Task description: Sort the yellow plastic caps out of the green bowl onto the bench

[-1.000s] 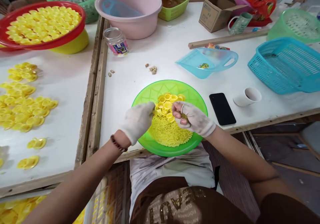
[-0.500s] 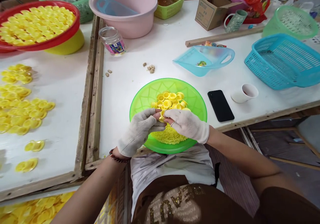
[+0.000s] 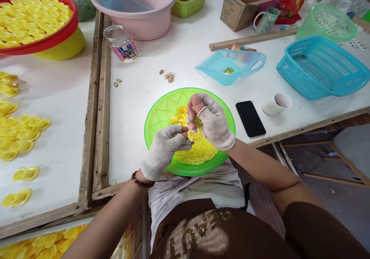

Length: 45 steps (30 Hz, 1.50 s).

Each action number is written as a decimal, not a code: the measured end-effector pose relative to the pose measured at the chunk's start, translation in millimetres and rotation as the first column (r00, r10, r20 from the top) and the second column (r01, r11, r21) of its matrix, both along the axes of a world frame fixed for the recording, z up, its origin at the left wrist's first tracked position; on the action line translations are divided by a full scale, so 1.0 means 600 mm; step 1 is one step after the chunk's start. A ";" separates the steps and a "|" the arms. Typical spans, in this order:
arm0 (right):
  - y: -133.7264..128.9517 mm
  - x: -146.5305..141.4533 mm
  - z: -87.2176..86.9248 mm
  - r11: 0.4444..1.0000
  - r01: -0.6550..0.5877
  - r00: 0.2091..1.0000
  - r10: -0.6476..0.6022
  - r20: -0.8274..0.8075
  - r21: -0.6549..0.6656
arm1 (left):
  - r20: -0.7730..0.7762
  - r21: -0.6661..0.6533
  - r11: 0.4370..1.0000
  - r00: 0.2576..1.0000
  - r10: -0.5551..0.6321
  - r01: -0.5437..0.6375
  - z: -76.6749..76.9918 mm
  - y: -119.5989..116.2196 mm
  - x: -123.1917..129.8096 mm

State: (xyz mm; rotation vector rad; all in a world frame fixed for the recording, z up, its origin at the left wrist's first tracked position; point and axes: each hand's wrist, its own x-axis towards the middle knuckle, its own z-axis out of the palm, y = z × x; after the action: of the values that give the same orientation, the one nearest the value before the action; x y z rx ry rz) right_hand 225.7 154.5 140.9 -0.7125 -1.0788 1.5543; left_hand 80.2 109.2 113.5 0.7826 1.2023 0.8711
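Left hand: fingers pinched, gripping a small yellow cup at its edge, low over the green basin. Right hand: curled just above, fingers closed thumb against forefinger, with yellow grains seemingly cupped in the palm; cannot tell of anything between the tips. In the basin, more grains heaped nearest the body, loose yellow cups behind them.

On the brown shirt, big glittery letters, partly folded, A and U legible; smaller pale lettering around them, mostly too distorted to read. On the clear jar, a pink and dark-blue label, too small to read. Dark printing on the cardboard box, small script on the green mug, likewise unreadable. On the blue scoop, a green and yellow sticker.

Right of the basin on the white counter, a black phone, then a paper cup. Beyond, a blue basket and a wooden strip lying behind the scoop. Past the basin's far rim, scattered nuts; farther back, a pink tub.
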 end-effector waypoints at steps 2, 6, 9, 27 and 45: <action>0.000 0.001 -0.004 1.000 -0.001 1.000 0.001 -0.001 0.006 | -0.006 -0.003 1.000 1.000 -0.007 0.007 0.000 0.000 -0.001; 0.000 0.016 -0.006 1.000 0.003 1.000 -0.003 0.017 -0.030 | -0.028 -0.011 1.000 1.000 0.008 -0.008 0.004 0.000 -0.001; -0.001 0.027 -0.006 0.999 0.016 1.000 -0.015 0.023 -0.028 | -0.047 -0.009 1.000 0.999 0.014 -0.014 0.005 0.001 0.000; -0.038 0.082 -0.045 0.907 -0.177 0.704 -0.155 0.693 0.383 | -0.051 0.059 0.998 0.998 0.028 -0.025 0.004 0.003 -0.007; -0.037 0.083 -0.016 0.960 -0.265 0.890 0.279 0.359 -0.089 | -0.060 0.163 0.986 0.998 -0.032 0.042 0.000 -0.007 -0.007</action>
State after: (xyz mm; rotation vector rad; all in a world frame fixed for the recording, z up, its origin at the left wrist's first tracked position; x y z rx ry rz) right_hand 275.2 132.5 131.1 -0.9375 -1.4838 1.7225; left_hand 75.8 105.1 113.7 0.9661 1.1723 0.9310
